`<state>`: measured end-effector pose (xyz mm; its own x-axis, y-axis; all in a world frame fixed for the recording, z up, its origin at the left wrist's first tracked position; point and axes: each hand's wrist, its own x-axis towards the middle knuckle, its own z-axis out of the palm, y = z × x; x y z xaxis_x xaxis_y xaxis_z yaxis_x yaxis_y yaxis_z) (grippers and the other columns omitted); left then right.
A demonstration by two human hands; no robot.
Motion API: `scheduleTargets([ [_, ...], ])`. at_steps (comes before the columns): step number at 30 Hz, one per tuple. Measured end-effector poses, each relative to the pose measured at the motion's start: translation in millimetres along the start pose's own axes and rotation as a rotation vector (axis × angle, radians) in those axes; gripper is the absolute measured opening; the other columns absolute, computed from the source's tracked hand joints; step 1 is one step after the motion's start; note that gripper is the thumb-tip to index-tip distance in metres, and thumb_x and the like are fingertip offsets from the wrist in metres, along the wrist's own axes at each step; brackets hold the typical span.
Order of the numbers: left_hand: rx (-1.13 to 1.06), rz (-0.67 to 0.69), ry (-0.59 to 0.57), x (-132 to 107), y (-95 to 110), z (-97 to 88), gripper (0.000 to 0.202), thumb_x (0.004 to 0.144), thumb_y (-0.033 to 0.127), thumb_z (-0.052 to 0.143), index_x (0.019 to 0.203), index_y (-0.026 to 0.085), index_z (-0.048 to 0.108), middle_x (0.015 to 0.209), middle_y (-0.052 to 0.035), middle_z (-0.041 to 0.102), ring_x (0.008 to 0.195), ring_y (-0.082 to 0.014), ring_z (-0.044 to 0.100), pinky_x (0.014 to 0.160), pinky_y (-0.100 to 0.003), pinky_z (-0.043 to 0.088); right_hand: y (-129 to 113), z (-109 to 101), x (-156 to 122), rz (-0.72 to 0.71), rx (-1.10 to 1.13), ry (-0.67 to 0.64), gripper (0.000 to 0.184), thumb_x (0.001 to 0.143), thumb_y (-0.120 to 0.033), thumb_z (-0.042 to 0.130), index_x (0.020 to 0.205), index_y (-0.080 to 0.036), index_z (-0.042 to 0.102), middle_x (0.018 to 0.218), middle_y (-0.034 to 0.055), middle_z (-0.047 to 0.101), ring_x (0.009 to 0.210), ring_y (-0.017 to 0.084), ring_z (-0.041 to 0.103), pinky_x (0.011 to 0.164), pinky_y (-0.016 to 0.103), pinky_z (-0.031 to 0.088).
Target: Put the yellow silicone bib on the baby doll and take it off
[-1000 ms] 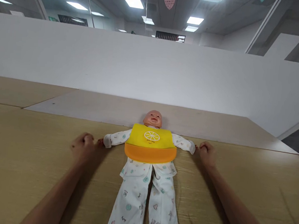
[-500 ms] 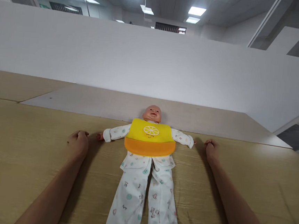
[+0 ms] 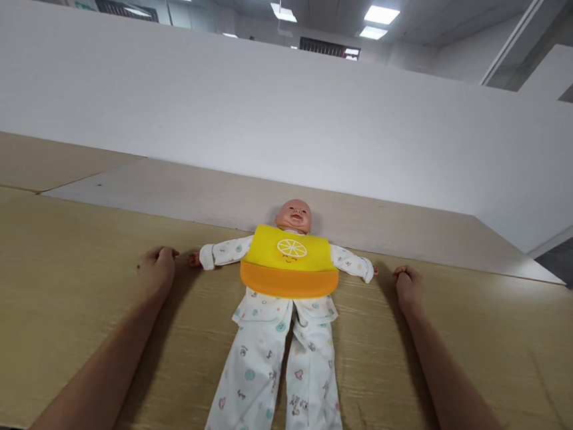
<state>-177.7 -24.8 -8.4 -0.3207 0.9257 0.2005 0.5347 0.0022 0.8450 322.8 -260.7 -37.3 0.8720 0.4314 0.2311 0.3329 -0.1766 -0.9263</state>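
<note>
Along the wooden tabletop (image 3: 82, 311), the left hand (image 3: 157, 272) and right hand (image 3: 409, 289), fingers curled in around nothing visible, should rest lightly, clear of the doll (image 3: 294, 216) between them.

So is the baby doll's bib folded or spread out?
Spread out: the yellow bib lies over the baby doll, its citrus-slice print whole above the orange pocket. Whether fastened, I cannot tell.
</note>
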Motion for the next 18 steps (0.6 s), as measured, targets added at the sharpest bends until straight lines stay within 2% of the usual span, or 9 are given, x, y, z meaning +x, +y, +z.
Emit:
scheduleTargets([
  [5,0.002,0.041,-0.036,-0.2,0.1,-0.4,0.018,0.067,0.023,0.045,0.065,0.015,0.061,0.061,-0.0010,0.056,0.068,-0.0174,0.054,0.057,-0.025,0.036,-0.4,-0.5,-0.8,-0.018,-0.025,-0.021,0.016,0.051,-0.025,0.036,0.057,-0.019,0.049,0.048,-0.0037,0.041,0.047,0.011,0.035,0.047,0.024,0.024],
  [18,-0.016,0.052,-0.029,1.2,-1.4,-0.2,0.017,0.066,0.023,0.044,0.063,0.017,0.060,0.061,-0.0017,0.057,0.067,-0.0184,0.055,0.058,-0.027,0.038,-3.3,-1.1,-2.3,-0.030,-0.065,-0.030,0.016,0.051,-0.025,0.035,0.057,-0.019,0.048,0.049,-0.0025,0.044,0.049,0.012,0.038,0.049,0.024,0.027],
])
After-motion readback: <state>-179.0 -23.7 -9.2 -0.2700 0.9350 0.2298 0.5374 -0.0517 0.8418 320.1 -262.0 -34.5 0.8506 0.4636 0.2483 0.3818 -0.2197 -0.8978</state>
